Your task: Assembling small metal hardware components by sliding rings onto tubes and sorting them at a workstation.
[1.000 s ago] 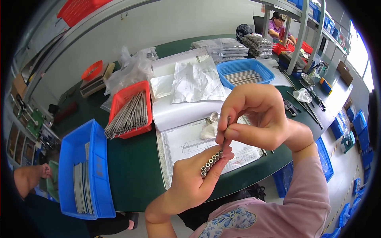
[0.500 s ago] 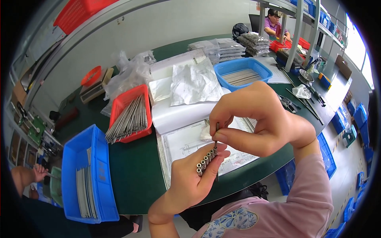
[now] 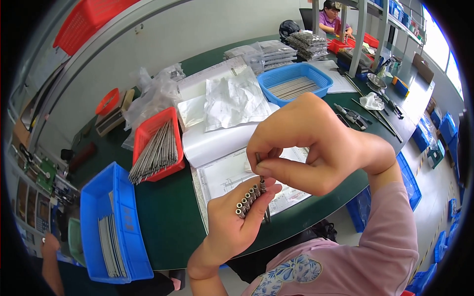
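Observation:
My left hand [image 3: 228, 214] is closed around several slim metal tubes [image 3: 248, 198], fanned in a row with their hollow ends up between thumb and fingers. Above it, my right hand [image 3: 321, 148] pinches a thin dark metal rod [image 3: 258, 158] between thumb and forefinger. The rod's lower part reaches the end of the tube farthest right in the row; whether it is inside cannot be made out. Below my left hand, tube shafts [image 3: 267, 215] stick out. Under both hands lies a printed drawing sheet [image 3: 217, 177].
A red basket [image 3: 140, 143] of metal rods and a blue bin [image 3: 140, 246] of longer rods stand at left. A light-blue basket [image 3: 323, 86] of rods sits behind my right hand. Calipers [image 3: 351, 116] lie at right. Another person [image 3: 328, 20] sits far back; someone's hand [image 3: 50, 242] shows at left.
The view has shifted slightly. The thin rod leans more than before, and both hands keep their grips. The other person's hand at the far left has moved down.

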